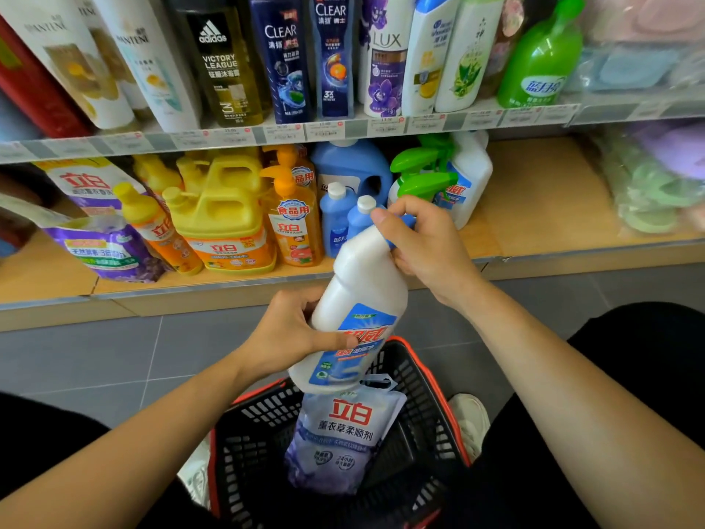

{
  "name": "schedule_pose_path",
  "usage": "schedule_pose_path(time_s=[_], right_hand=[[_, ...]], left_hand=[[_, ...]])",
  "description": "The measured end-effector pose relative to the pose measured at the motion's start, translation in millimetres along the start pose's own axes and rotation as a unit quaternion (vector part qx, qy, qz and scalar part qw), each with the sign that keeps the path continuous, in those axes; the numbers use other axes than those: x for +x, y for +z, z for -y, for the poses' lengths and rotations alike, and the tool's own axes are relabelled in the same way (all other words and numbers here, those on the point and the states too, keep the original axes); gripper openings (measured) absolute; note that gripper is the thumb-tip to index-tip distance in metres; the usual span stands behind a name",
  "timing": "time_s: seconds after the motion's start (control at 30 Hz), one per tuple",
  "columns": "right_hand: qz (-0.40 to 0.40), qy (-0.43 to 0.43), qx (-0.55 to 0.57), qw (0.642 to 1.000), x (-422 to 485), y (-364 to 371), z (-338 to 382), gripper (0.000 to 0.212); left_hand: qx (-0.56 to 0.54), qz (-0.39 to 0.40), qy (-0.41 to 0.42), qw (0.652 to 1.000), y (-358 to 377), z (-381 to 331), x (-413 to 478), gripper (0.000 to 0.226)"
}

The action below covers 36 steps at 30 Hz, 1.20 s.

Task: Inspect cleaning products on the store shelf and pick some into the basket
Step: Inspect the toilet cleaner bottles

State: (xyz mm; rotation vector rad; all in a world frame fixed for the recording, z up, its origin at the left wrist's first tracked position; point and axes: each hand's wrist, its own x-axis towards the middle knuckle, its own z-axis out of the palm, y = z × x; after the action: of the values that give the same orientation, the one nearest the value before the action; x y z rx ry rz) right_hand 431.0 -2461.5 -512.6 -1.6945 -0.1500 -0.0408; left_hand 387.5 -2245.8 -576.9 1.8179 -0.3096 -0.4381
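**Shopper checks a cleaner bottle above a part-filled basket**

A person held a white cleaner bottle [358, 295] tilted over a red-rimmed black basket [427, 399] that stood on the floor in front of a low store shelf [534, 208]. The left hand [286, 334] gripped the bottle's lower body, with the thumb laid across the blue label. The right hand [431, 250] was curled round the neck and its blue cap [407, 220], with the fingers [416, 208] closed on it. The bottle's base hung right over a lavender softener pouch [339, 440] already lying in the basket; whether the two touched could not be told. The step appeared to be a last check before the bottle went in. Done well, it would have the left hand carry the weight while the right turned the bottle so the label could be read. It would also test that the cap sat firm, since a loose one could leak onto the pouch. Lowering the bottle base first beside the pouch, rather than on top of it, looked the sounder course.
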Motion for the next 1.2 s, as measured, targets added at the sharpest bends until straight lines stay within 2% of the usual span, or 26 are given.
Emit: schedule_pose_path(time_s=[0.2,0.33,0.5,0.6,0.8,0.9,1.0,1.07,1.2], right_hand=[[0.071,-0.075,-0.014,0.995,0.9,-16.1,15.4,0.012],[0.109,-0.132,-0.066,0.983,-0.3,-21.7,26.8,0.013],[0.064,-0.148,-0.106,0.981,-4.1,-18.2,31.9,0.014],[0.024,-0.124,-0.110,0.986,-5.3,-15.8,30.5,0.013],[-0.025,-0.092,-0.125,0.988,-8.5,-7.3,28.8,0.020],[-0.007,-0.114,-0.128,0.985,-17.9,-2.2,29.8,0.022],[0.062,-0.148,-0.111,0.981,-28.5,5.3,31.4,0.020],[0.103,-0.160,-0.101,0.977,-32.6,7.9,32.8,0.024],[0.141,-0.168,-0.106,0.970,-35.4,4.0,37.0,0.029]], left_hand=[[-0.134,0.076,-0.018,0.988,-2.1,-10.1,0.7,0.044],[-0.180,0.122,-0.029,0.976,-6.7,-12.6,0.8,0.045],[-0.184,0.123,-0.024,0.975,-1.7,-13.5,-3.5,0.044],[-0.157,0.072,-0.005,0.985,6.7,-14.6,-5.8,0.040],[0.012,-0.074,0.043,0.996,15.6,-6.8,-8.9,0.041],[0.091,-0.114,0.058,0.988,10.0,0.0,-6.6,0.053],[0.157,-0.145,0.069,0.974,4.1,3.7,-2.3,0.065],[0.159,-0.141,0.091,0.973,-0.8,0.8,1.8,0.071],[0.092,-0.049,0.110,0.988,-16.4,-7.9,10.1,0.069]])
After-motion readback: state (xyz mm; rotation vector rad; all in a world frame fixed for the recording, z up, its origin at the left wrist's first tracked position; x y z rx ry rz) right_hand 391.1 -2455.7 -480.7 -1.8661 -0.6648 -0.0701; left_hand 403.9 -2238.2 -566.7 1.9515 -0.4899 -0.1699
